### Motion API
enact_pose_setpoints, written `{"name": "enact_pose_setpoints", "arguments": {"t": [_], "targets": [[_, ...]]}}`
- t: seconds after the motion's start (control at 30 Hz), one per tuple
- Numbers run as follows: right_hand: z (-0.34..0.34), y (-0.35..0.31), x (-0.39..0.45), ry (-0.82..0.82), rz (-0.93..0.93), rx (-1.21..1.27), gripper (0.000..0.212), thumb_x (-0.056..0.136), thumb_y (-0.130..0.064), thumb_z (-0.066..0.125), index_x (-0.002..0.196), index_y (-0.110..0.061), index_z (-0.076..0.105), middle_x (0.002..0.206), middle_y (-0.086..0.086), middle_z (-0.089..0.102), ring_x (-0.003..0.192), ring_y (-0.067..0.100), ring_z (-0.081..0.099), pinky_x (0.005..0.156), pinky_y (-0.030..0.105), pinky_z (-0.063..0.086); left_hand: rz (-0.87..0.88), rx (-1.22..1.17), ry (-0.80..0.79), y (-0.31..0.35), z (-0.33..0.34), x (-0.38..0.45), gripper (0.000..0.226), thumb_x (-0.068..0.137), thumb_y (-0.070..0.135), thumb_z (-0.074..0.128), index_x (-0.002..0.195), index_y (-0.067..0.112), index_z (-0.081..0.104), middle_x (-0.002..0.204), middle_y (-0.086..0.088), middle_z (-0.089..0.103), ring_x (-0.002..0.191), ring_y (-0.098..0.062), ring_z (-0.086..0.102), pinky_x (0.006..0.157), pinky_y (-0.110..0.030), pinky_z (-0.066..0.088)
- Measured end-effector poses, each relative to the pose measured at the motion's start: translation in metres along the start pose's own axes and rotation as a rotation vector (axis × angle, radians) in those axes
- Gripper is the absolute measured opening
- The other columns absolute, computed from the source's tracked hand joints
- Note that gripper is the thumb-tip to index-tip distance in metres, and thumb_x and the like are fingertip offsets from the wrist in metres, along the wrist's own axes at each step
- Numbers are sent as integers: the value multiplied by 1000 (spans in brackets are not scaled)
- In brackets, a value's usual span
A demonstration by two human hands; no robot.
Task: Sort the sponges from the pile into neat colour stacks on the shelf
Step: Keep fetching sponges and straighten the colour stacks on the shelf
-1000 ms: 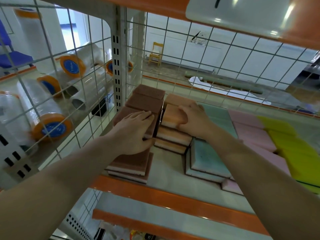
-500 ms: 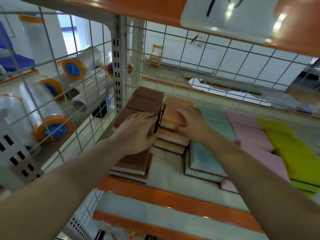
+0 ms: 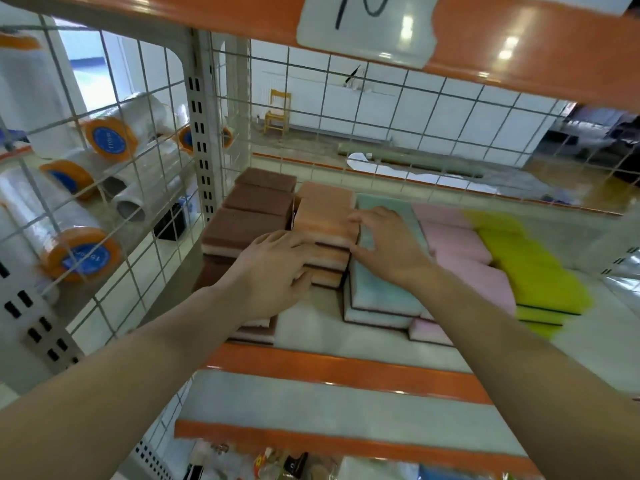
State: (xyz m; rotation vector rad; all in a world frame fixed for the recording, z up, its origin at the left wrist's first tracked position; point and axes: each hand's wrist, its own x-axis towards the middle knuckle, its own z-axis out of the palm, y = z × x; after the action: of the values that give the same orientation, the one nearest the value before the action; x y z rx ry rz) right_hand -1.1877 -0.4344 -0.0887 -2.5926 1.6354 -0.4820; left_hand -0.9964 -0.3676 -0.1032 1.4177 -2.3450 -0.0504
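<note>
Sponges lie in colour stacks on the shelf (image 3: 308, 327): brown stacks (image 3: 249, 226) at the left, then an orange stack (image 3: 325, 216), a teal stack (image 3: 381, 292), pink ones (image 3: 460, 244) and yellow ones (image 3: 530, 268). My left hand (image 3: 273, 268) lies with its fingers stretched against the front of the orange stack, covering part of the front brown stack. My right hand (image 3: 384, 244) rests flat on the teal stack, fingers and thumb touching the orange stack's right side. Neither hand holds a loose sponge.
A wire mesh wall (image 3: 114, 202) closes the shelf's left side, with rolls of plastic film (image 3: 79, 254) behind it. More mesh runs along the back. An orange beam with a white label (image 3: 367, 26) hangs overhead. The shelf's orange front edge (image 3: 346, 372) is below my wrists.
My left hand slid right, off the brown stack onto the orange stack's front. My right hand moved off the orange stack's top onto the teal stack beside it.
</note>
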Motion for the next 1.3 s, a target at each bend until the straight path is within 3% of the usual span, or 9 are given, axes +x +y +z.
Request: {"name": "enact_pose_setpoints", "arguments": {"t": [0.1, 0.37, 0.53, 0.67, 0.8, 1.0, 1.07, 1.17, 1.3], "targets": [[-9, 7, -22, 14, 59, 5, 48, 85, -15, 62, 130, -11, 50, 131, 10, 49, 123, 27, 42, 101, 26, 26, 50, 6, -27, 12, 5, 1, 35, 94, 25, 46, 129, 23, 53, 129, 6, 48, 122, -13, 44, 100, -29, 35], [-31, 41, -86, 85, 221, 2, 46, 86, -15, 58, 131, -16, 51, 131, 7, 51, 121, 28, 44, 96, 32, 36, 139, -7, -120, 60, 25, 14, 35, 95, 36, 43, 127, 25, 51, 118, 11, 51, 101, -9, 54, 82, -30, 47], [-51, 74, -122, 119, 246, -5, 47, 81, -10, 61, 127, -13, 55, 126, 11, 56, 116, 30, 49, 96, 36, 40, 269, -15, -95, 102, 39, 27, 55, 82, 45, 29, 109, 14, 65, 103, -3, 65, 92, -23, 64, 70, -34, 53], [-67, 106, -154, 142, 302, 6, 44, 82, -11, 60, 126, -14, 56, 126, 9, 56, 117, 29, 48, 96, 34, 39, 281, -38, -131, 146, 50, 43, 74, 75, 54, 13, 125, 18, 55, 119, 1, 56, 107, -21, 55, 85, -32, 45], [-87, 142, -191, 106, 362, -23, 44, 88, -16, 58, 132, -18, 51, 134, 6, 49, 125, 25, 41, 100, 30, 33, 321, -52, -144, 187, 67, 59, 63, 80, 50, 22, 115, 16, 62, 104, -4, 60, 96, -26, 58, 78, -39, 49], [-114, 199, -248, 84, 453, -54, 45, 90, -19, 55, 134, -20, 47, 137, 3, 46, 127, 21, 38, 103, 30, 32, 316, -72, -194, 250, 91, 75, 48, 78, 43, 35, 98, 15, 69, 88, -3, 64, 79, -25, 65, 64, -32, 52], [-119, 215, -269, 78, 478, -61, 45, 90, -18, 55, 134, -18, 47, 136, 2, 46, 127, 20, 38, 101, 28, 31, 339, -52, -183, 272, 102, 82, 53, 77, 46, 31, 100, 17, 69, 91, -2, 66, 84, -24, 66, 66, -29, 51], [-126, 239, -298, 72, 512, -77, 45, 90, -18, 55, 135, -18, 47, 134, 3, 49, 124, 21, 41, 99, 28, 32, 332, -47, -178, 304, 121, 96, 75, 71, 57, 13, 118, 23, 60, 110, 2, 60, 108, -21, 57, 85, -31, 47], [-138, 266, -331, 65, 589, -78, 49, 90, -17, 54, 138, -18, 42, 134, 4, 49, 122, 21, 43, 99, 30, 35, 360, -15, -186, 343, 139, 110, 62, 77, 51, 22, 125, 28, 54, 120, 5, 55, 113, -16, 50, 86, -25, 39]]}}
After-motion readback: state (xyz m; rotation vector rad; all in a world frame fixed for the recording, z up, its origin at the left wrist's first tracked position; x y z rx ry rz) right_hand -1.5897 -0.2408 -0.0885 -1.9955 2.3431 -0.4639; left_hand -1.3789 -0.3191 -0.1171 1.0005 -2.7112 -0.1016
